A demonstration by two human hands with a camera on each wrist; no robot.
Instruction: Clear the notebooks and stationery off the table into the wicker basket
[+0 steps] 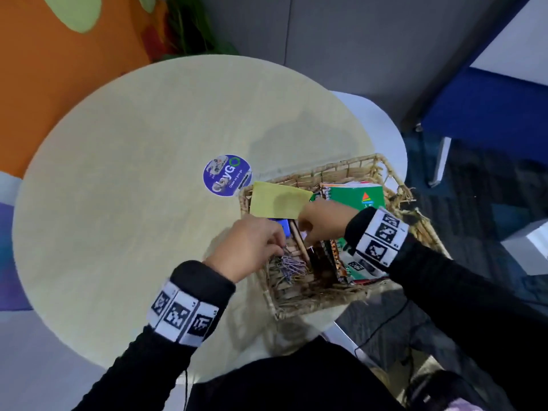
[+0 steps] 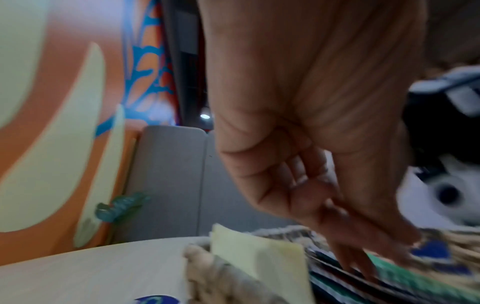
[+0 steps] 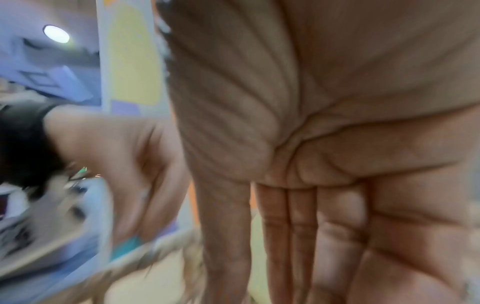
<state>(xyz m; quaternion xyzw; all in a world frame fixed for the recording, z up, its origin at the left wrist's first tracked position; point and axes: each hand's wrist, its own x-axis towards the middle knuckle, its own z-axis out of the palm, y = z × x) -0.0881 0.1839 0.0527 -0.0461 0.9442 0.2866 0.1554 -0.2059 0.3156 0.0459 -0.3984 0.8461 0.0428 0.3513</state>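
Nearly done — the round pale wooden counter (image 1: 133, 173) shows only a blue sticker (image 1: 227, 175); the rectangular woven wicker basket (image 1: 311, 304) at its right edge holds notebooks. The left hand (image 1: 249, 247) seemingly pinches purple paper clips (image 1: 292, 266); the right hand (image 1: 323, 221) reaches in, grip unclear.

tan wicker basket (image 1: 299, 304) holds a yellow pad (image 1: 278, 203), green notebook (image 1: 355, 195) (spiral-bound) and purple clips (image 1: 292, 266); beside it, a blue sticker (image 1: 226, 175).
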